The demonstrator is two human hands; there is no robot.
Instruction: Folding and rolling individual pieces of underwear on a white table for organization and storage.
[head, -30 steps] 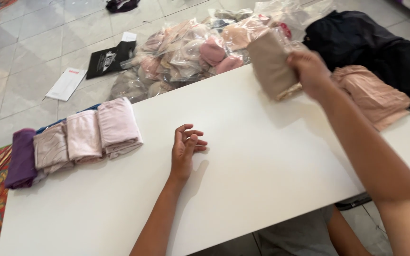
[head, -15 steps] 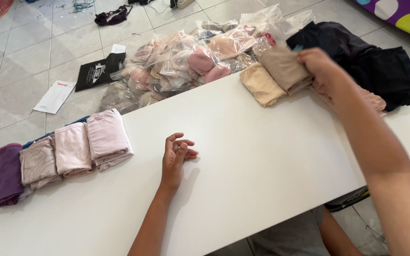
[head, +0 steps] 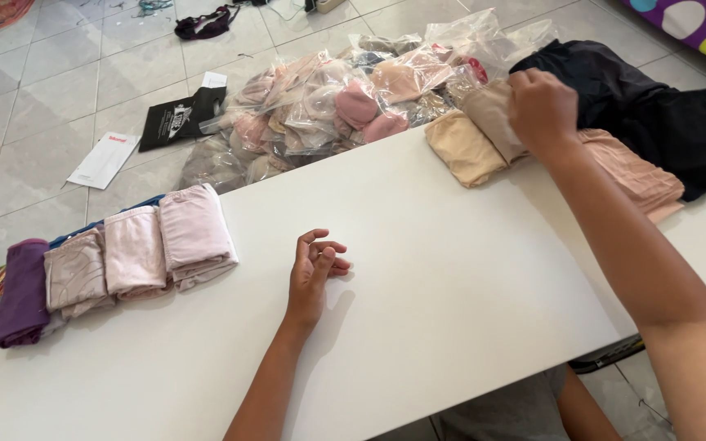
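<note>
My right hand [head: 542, 109] is closed on a folded beige-brown garment [head: 490, 118] at the far right edge of the white table [head: 451, 294]. This garment lies between a tan folded garment [head: 461, 149] and a pink folded stack [head: 631, 173]. My left hand [head: 314, 269] rests on the table's middle, fingers loosely curled, holding nothing. A row of folded garments lies at the left: pale pink [head: 196, 235], pink [head: 134, 251], patterned beige [head: 77, 273], purple [head: 21, 292].
Beyond the table's far edge, a heap of garments in clear plastic bags [head: 328, 106] lies on the tiled floor. Black clothes [head: 655, 114] are piled at the far right. A black packet [head: 175, 121] and a white paper [head: 106, 158] lie on the floor.
My right hand brought the beige-brown garment down from the air and set it among the folded pieces at the table's right edge. The left hand stayed in place.
</note>
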